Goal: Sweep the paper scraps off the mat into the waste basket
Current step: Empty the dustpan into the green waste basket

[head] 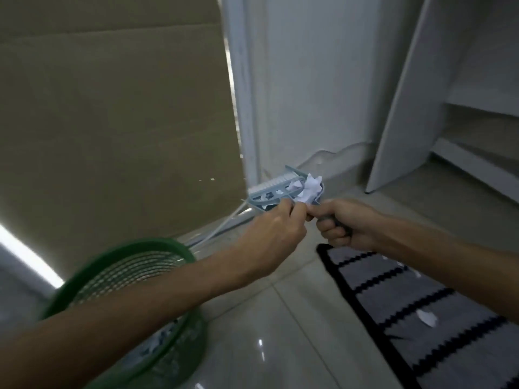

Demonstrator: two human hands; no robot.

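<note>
A light blue dustpan [269,193] with white paper scraps [310,188] in it is held up above the floor, a small brush with white bristles [273,181] lying against its far side. My right hand [346,224] is shut on the dustpan's handle. My left hand [271,240] pinches the near edge of the dustpan and brush. The green mesh waste basket [146,276] stands at lower left, under my left forearm, with scraps inside. The grey mat with black zigzag stripes [393,301] lies at lower right, one white scrap [427,317] on it.
A large cardboard sheet [112,122] leans upright at the left. A white cabinet [309,80] and white shelves [463,122] stand behind. White cables [222,228] run along the glossy tiled floor [280,332].
</note>
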